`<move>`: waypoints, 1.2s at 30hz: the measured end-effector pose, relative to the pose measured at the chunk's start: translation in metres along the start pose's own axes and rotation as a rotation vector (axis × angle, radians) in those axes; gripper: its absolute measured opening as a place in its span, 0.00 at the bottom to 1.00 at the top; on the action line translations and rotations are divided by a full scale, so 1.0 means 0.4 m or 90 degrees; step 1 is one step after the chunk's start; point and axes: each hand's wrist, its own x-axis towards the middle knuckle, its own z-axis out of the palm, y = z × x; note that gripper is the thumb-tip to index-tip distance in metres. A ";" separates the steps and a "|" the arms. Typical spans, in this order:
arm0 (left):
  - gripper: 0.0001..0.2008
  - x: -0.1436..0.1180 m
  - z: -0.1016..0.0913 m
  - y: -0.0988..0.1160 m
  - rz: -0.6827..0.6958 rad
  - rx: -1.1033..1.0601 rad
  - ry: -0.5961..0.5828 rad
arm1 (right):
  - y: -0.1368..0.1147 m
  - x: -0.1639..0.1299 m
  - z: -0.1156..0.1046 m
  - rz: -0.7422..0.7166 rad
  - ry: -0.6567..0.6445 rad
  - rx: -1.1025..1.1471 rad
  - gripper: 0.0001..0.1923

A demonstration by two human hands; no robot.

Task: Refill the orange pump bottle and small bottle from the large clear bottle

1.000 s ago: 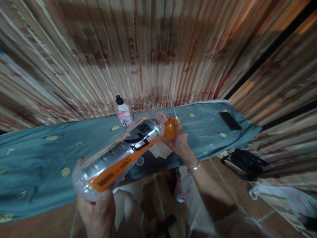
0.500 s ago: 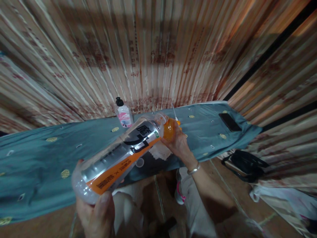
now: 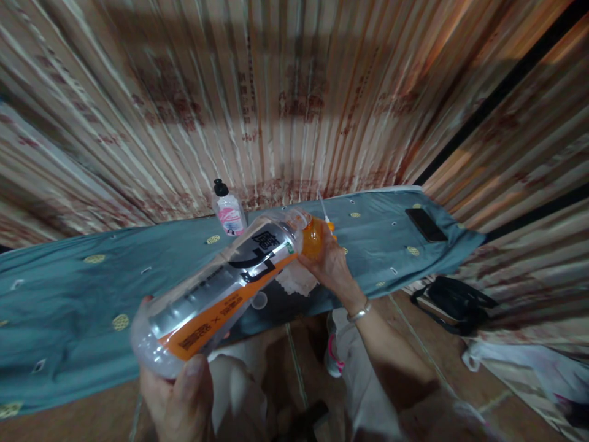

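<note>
My left hand [image 3: 177, 393] is closed around the base of a large clear plastic bottle [image 3: 230, 282] with a silver and orange label. The bottle is tilted, its neck pointing up and to the right. My right hand [image 3: 335, 267], a silver bracelet at its wrist, grips a small see-through orange container [image 3: 313, 238]. That container meets the bottle's mouth; whether liquid passes between them I cannot tell. Below the neck lies a pale, ragged-edged sheet [image 3: 297, 279], and near it a small clear round piece [image 3: 259, 300].
A clear pump-type bottle [image 3: 229, 212] with a black top stands on the green cloth [image 3: 175, 245] by the curtain [image 3: 276, 153]. A thin white stick-like item [image 3: 323, 207] lies behind my right hand. A black phone [image 3: 426, 225] rests at right; a black bag [image 3: 453, 304] is on the floor.
Both hands keep nearly the same pose, with the bottle and orange container still together. The view has shifted very slightly.
</note>
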 end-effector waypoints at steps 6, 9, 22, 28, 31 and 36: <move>0.35 0.005 0.007 0.004 0.007 0.006 -0.010 | 0.000 0.001 -0.004 0.023 -0.011 0.017 0.45; 0.33 0.002 -0.001 0.002 0.005 0.017 -0.033 | 0.002 0.001 -0.002 0.014 -0.008 0.010 0.45; 0.33 0.003 -0.007 0.000 -0.005 0.026 -0.027 | 0.002 0.000 -0.002 0.011 -0.007 0.021 0.43; 0.35 -0.001 -0.002 0.001 -0.007 0.017 0.001 | 0.005 -0.002 0.004 0.007 0.001 0.011 0.45; 0.37 0.000 0.000 -0.001 -0.008 0.020 0.009 | 0.005 0.000 0.003 0.016 -0.002 0.014 0.46; 0.38 0.005 -0.008 -0.004 -0.007 0.020 0.008 | 0.004 0.001 0.001 0.011 -0.007 0.043 0.46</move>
